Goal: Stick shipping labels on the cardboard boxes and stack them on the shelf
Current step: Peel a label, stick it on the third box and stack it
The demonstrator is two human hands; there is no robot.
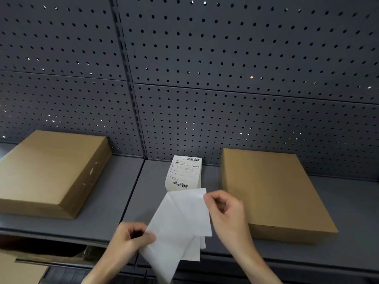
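You pinch label sheets [180,220] w/ L hand [131,238] & R hand [225,208]; two shut cardboard boxes [51,171] [274,191] flat on grey shelf [114,212], pegboard [225,58] behind.

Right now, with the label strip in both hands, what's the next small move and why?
Probably keep peeling: the right hand pinches a corner of the white label strip while the left hand steadies it, and the flat brown cardboard box beside it shows no label.
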